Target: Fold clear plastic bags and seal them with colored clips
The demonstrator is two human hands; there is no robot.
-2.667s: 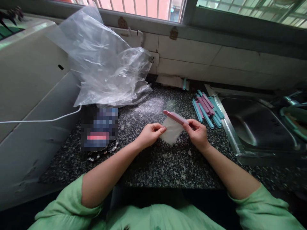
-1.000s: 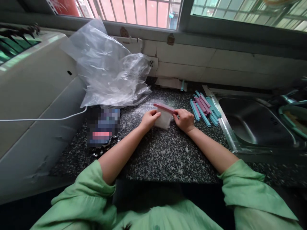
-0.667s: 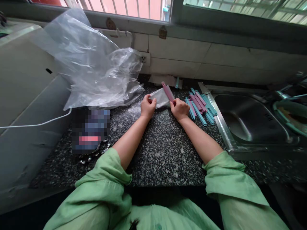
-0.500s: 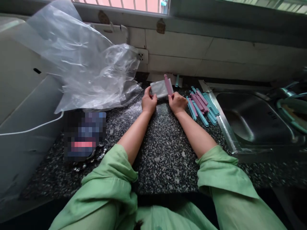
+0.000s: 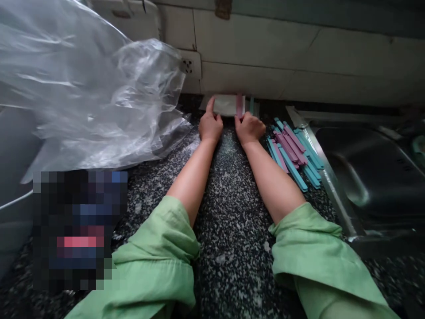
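Observation:
A small clear bag [image 5: 226, 105] with a pink sealing clip [image 5: 239, 105] across its right end lies at the back of the speckled counter, against the tiled wall. My left hand [image 5: 210, 124] pinches the bag's left edge, its forefinger stretched over it. My right hand [image 5: 249, 128] is closed on the clip's near end. Both arms reach far forward, in green sleeves.
A pile of pink and blue clips [image 5: 292, 153] lies right of my right hand, beside the steel sink [image 5: 375, 177]. A big crumpled clear plastic bag [image 5: 86, 93] fills the left. A blurred item [image 5: 79, 230] sits at the near left. A wall socket [image 5: 187, 65] is behind.
Both hands carried the clipped bag from the middle of the counter forward to the back wall and set it down there. The camera leaned forward and down with them.

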